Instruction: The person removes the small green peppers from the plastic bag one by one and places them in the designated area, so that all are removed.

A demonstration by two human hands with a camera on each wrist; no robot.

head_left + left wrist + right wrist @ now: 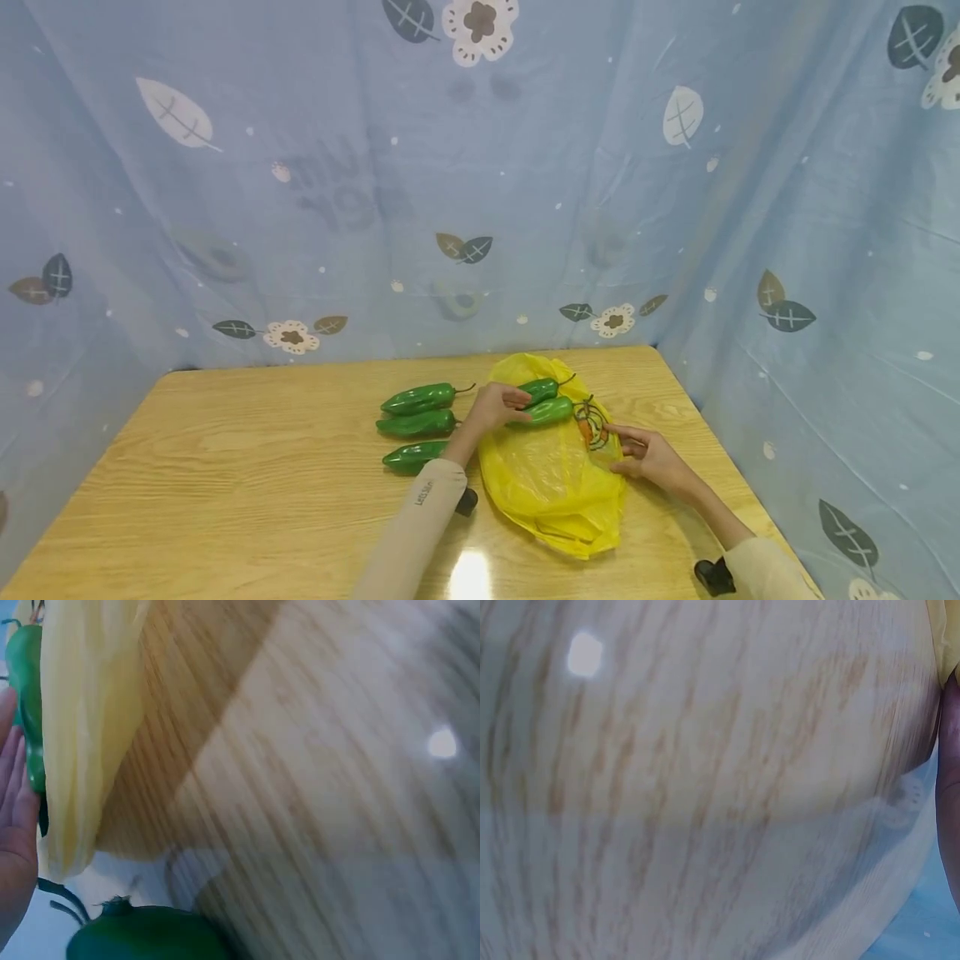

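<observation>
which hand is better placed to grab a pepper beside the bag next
Probably the left: the left hand is nearer the three green peppers beside the yellow bag, while the right hand is at the bag's opposite edge.

- Yellow bag: thin, crumpled plastic, lying lower right of the frame's centre – printed patch at its right.
- Two glossy green peppers: side by side against its upper part, stems right.
- Three loose green peppers: left of it – stacked down the frame, tips left.

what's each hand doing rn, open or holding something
Left hand: open, against a green pepper, not wrapped round it.
Right hand: open, at the edge of the yellow bag.
</observation>
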